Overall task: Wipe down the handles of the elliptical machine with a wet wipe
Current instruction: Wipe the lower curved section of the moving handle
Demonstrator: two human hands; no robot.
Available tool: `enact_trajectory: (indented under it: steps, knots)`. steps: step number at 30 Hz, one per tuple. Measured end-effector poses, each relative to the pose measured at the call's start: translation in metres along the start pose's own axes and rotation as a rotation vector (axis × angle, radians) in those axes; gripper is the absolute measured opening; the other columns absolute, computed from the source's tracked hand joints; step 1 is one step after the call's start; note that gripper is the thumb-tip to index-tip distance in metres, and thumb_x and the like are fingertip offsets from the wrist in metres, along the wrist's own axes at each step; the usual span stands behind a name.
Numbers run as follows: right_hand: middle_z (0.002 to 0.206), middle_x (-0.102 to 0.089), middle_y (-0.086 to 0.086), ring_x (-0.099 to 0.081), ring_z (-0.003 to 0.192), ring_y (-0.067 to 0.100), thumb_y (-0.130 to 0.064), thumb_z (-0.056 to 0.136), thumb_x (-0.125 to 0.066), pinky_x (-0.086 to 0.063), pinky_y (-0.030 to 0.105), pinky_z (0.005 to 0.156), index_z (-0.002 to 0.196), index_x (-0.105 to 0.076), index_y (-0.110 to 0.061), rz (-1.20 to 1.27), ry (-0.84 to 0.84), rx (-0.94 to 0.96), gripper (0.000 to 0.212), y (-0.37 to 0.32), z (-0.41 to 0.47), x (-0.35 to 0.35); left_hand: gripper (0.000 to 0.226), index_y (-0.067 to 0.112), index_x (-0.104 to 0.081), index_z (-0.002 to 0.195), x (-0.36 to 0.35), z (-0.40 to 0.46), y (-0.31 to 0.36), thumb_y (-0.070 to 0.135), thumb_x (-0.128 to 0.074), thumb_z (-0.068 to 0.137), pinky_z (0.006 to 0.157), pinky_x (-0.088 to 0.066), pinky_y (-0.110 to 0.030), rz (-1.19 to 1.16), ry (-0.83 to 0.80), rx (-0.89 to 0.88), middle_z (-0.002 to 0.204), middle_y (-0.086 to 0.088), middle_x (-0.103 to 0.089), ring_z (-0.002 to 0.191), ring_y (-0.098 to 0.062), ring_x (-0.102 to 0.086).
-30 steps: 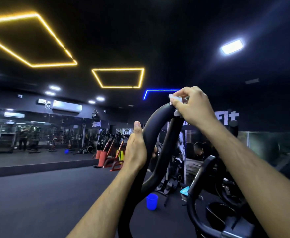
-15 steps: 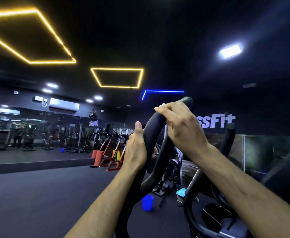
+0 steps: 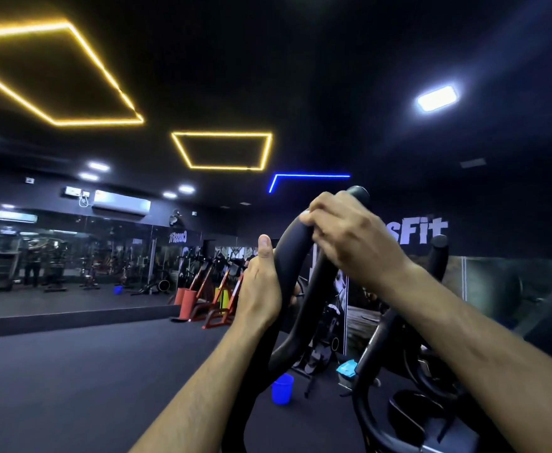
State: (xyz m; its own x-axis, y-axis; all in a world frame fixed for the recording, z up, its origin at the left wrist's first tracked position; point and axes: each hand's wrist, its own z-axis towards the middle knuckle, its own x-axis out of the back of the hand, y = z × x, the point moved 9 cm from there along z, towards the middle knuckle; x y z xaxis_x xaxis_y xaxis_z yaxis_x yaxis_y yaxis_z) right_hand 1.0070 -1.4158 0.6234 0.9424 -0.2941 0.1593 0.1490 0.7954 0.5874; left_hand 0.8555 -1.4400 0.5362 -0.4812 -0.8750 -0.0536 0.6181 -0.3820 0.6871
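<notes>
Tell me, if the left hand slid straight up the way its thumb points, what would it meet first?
Probably the right hand, which grips the same black handle higher up. Depth is unclear, but nothing else shows between it and the left hand.

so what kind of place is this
Most likely a commercial gym. The hands grip the curved black elliptical handle, more exercise machines stand along a mirrored wall, and white lettering ending in "sFit" marks the far wall.
</notes>
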Motion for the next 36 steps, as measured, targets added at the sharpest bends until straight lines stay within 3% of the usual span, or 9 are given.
enact_trajectory:
  steps: [3,7,11,15,19,21,25,32,36]
  knots:
    - [0.106,-0.062,0.009,-0.056,0.087,0.028,-0.005,0.090,-0.057,-0.053,0.042,0.083,0.102,-0.069,-0.004,0.047,0.065,-0.143,0.017,0.015,0.001,0.003,0.086,0.004,-0.063,0.069,0.000,-0.001,0.003,0.058,-0.009,0.109,0.046,-0.045,-0.026,-0.018,0.001,-0.012,0.056,-0.015,-0.067,0.045,-0.021,-0.059]
    - [0.120,-0.062,0.008,-0.053,0.092,0.025,-0.004,0.093,-0.057,-0.052,0.033,0.086,0.118,-0.067,0.000,0.096,-0.055,-0.001,0.026,-0.026,-0.012,-0.013,0.092,-0.004,-0.065,0.071,0.001,0.001,0.003,0.060,-0.009,0.108,0.046,-0.044,-0.027,-0.007,0.008,-0.019,0.056,-0.015,-0.066,0.047,-0.021,-0.059]
    - [0.121,-0.064,0.008,-0.057,0.098,0.028,0.002,0.092,-0.059,-0.052,0.038,0.092,0.126,-0.066,-0.002,0.059,0.025,-0.064,0.034,0.003,-0.009,-0.005,0.086,0.008,-0.063,0.068,0.000,-0.001,0.003,0.061,-0.009,0.108,0.046,-0.046,-0.027,-0.031,0.006,-0.015,0.062,-0.022,-0.068,0.048,-0.023,-0.061]
    - [0.114,-0.067,0.010,-0.057,0.097,0.028,0.003,0.090,-0.063,-0.051,0.037,0.093,0.118,-0.069,0.000,0.106,0.070,-0.105,0.030,-0.007,-0.008,-0.010,0.090,0.007,-0.066,0.068,0.001,0.000,0.000,0.066,-0.008,0.106,0.055,-0.051,-0.035,-0.021,0.010,0.001,0.061,-0.016,-0.070,0.052,-0.025,-0.065]
    - [0.109,-0.065,0.008,-0.056,0.091,0.027,-0.001,0.093,-0.060,-0.054,0.038,0.084,0.114,-0.068,-0.003,0.087,-0.065,0.120,0.023,-0.042,-0.014,-0.019,0.091,0.018,-0.072,0.082,0.006,0.004,-0.001,0.076,-0.005,0.099,0.081,-0.056,-0.045,0.062,0.057,-0.034,0.080,-0.008,-0.076,0.080,-0.024,-0.073]
    - [0.110,-0.067,0.008,-0.058,0.094,0.029,-0.002,0.095,-0.058,-0.052,0.038,0.089,0.116,-0.068,-0.003,0.005,-0.045,0.166,0.024,-0.030,-0.010,-0.014,0.098,0.016,-0.072,0.083,0.005,0.003,-0.003,0.088,-0.004,0.090,0.085,-0.058,-0.052,0.025,0.046,-0.004,0.078,-0.009,-0.076,0.079,-0.030,-0.073]
    - [0.109,-0.070,0.011,-0.058,0.102,0.032,0.004,0.093,-0.060,-0.049,0.040,0.095,0.113,-0.072,0.001,0.081,0.163,-0.106,0.024,0.008,-0.005,0.001,0.112,0.010,-0.071,0.097,0.002,0.007,-0.014,0.100,-0.006,0.078,0.089,-0.055,-0.062,-0.017,0.049,0.060,0.090,-0.018,-0.076,0.090,-0.041,-0.072]
    - [0.143,-0.057,0.015,-0.047,0.141,0.031,-0.001,0.100,-0.048,-0.035,0.053,0.117,0.137,-0.058,0.003,0.103,-0.009,0.157,0.039,-0.047,-0.040,-0.035,0.069,0.026,-0.065,0.139,0.010,-0.008,0.010,0.059,-0.013,0.108,0.101,-0.038,-0.027,0.018,0.076,0.008,0.128,0.003,-0.066,0.116,-0.006,-0.055]
    - [0.155,-0.045,0.013,-0.036,0.148,0.029,-0.008,0.109,-0.029,-0.031,0.055,0.119,0.147,-0.049,-0.002,-0.009,-0.065,0.280,0.044,-0.034,-0.044,-0.035,0.090,0.033,-0.074,0.112,0.005,-0.004,0.006,0.091,-0.009,0.087,0.102,-0.053,-0.055,-0.057,0.053,-0.006,0.112,-0.007,-0.078,0.106,-0.028,-0.073]
